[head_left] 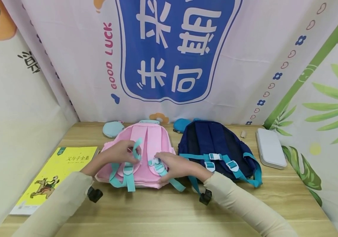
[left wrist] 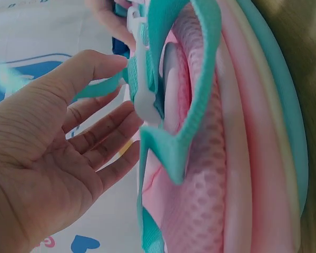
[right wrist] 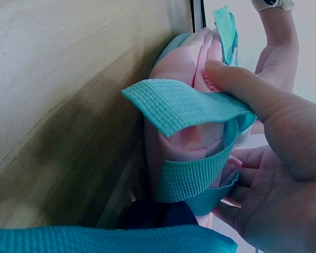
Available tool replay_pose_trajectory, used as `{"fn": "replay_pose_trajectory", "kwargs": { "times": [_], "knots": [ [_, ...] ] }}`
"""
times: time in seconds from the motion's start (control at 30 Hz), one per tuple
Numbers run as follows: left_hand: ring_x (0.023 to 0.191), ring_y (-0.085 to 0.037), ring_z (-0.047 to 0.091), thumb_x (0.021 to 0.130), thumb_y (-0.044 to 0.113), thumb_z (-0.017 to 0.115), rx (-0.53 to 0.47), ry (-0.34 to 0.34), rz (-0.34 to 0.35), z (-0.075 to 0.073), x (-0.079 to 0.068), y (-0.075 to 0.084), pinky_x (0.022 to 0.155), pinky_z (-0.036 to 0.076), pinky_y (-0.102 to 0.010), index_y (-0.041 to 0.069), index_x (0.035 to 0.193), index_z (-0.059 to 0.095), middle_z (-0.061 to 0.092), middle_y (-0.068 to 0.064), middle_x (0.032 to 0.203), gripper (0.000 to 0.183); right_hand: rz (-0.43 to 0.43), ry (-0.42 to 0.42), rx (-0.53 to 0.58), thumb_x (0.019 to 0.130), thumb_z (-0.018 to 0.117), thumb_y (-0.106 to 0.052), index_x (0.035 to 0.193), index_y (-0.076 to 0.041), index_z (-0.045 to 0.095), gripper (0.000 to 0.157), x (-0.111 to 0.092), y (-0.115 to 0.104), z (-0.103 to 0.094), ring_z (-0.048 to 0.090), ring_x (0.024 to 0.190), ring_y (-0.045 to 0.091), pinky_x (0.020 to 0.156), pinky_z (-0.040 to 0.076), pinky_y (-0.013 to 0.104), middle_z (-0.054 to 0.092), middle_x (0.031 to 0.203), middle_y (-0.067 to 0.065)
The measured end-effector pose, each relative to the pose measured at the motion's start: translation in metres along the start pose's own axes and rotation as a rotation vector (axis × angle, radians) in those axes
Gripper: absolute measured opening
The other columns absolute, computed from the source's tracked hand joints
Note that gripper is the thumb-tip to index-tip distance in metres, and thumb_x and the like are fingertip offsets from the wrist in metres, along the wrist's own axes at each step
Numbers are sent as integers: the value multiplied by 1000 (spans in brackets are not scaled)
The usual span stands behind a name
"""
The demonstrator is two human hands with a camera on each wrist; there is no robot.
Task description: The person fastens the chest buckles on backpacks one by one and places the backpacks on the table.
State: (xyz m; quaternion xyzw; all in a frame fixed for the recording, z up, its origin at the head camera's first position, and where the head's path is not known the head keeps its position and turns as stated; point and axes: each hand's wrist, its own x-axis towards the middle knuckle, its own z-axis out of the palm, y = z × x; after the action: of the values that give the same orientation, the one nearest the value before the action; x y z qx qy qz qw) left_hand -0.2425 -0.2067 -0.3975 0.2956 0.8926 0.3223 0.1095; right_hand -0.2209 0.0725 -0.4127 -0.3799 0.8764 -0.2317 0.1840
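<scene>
A pink backpack (head_left: 149, 135) with teal webbing straps and white buckles lies on the table, its shoulder straps facing up. My left hand (head_left: 122, 152) is over its left shoulder strap. Thumb and index finger pinch a teal strap (left wrist: 101, 87) by a white buckle (left wrist: 144, 87), with the other fingers loosely spread. My right hand (head_left: 176, 164) holds the right shoulder strap's lower part, fingers bent at its buckle (head_left: 154, 162). In the right wrist view, the thumb lies along the pink edge above a loose teal strap end (right wrist: 179, 103).
A navy backpack (head_left: 216, 138) with teal straps lies close at the right. A yellow book (head_left: 59, 177) is at the left, and a white case (head_left: 271, 148) at the far right. Behind the bags are a light blue pouch (head_left: 112, 129), a blue pouch (head_left: 181, 125) and a small beige piece (head_left: 243, 134).
</scene>
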Motion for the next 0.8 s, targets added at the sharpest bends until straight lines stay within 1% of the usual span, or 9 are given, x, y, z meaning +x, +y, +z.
{"fn": "replay_pose_trajectory", "kwargs": {
  "times": [0.07, 0.2, 0.37, 0.47, 0.6, 0.7, 0.77, 0.8],
  "knots": [
    [81, -15, 54, 79, 13, 84, -12, 6, -27, -2, -2, 1, 74, 49, -24, 11, 92, 69, 66, 2, 86, 19, 1, 2, 7, 84, 84, -38, 153, -6, 39, 88, 0, 0, 0, 44, 140, 20, 117, 41, 39, 44, 157, 8],
    [81, -15, 54, 79, 15, 86, -18, 22, -60, -5, -7, 1, 74, 48, -23, 11, 92, 71, 68, 2, 87, 21, -7, 7, 8, 83, 85, -38, 149, -7, 43, 83, 1, 0, 0, 48, 128, 15, 111, 45, 34, 50, 149, 4],
    [81, -15, 55, 78, 18, 88, 10, 41, -65, -7, -11, -3, 74, 48, -23, 10, 91, 71, 69, 2, 86, 22, -36, 10, 9, 84, 85, -36, 142, -7, 47, 75, 2, 0, -1, 50, 114, 13, 101, 47, 28, 56, 133, 1],
    [82, -15, 56, 79, 18, 87, 24, 39, -84, -7, -13, -5, 75, 50, -24, 11, 91, 71, 69, 1, 87, 22, -45, 3, 15, 85, 84, -35, 139, -8, 47, 70, 4, -1, -2, 51, 108, 11, 95, 47, 25, 57, 126, -1],
    [82, -16, 56, 79, 19, 87, 37, 42, -114, -8, -16, -6, 76, 51, -26, 12, 90, 72, 68, 2, 86, 20, -24, 2, 39, 88, 80, -36, 136, -9, 49, 63, 8, -4, -2, 53, 97, 9, 85, 47, 21, 57, 115, -3],
    [81, -16, 56, 79, 19, 87, 37, 48, -115, -8, -18, -7, 76, 50, -26, 12, 89, 72, 68, 0, 84, 20, -3, 5, 47, 91, 77, -37, 135, -10, 51, 59, 12, -9, -2, 54, 89, 8, 78, 47, 20, 59, 108, -2],
    [81, -15, 55, 78, 20, 88, 36, 51, -115, -8, -19, -8, 75, 50, -26, 12, 88, 72, 68, -1, 84, 20, 0, 6, 34, 92, 76, -39, 136, -11, 51, 57, 14, -14, -2, 55, 87, 9, 76, 47, 20, 61, 109, -1],
    [81, -15, 55, 78, 20, 88, 36, 52, -115, -9, -20, -8, 75, 50, -26, 12, 88, 72, 68, -1, 84, 20, -3, 9, 25, 92, 75, -39, 136, -11, 51, 57, 15, -15, -1, 56, 88, 9, 77, 47, 21, 63, 112, 0]
  ]
}}
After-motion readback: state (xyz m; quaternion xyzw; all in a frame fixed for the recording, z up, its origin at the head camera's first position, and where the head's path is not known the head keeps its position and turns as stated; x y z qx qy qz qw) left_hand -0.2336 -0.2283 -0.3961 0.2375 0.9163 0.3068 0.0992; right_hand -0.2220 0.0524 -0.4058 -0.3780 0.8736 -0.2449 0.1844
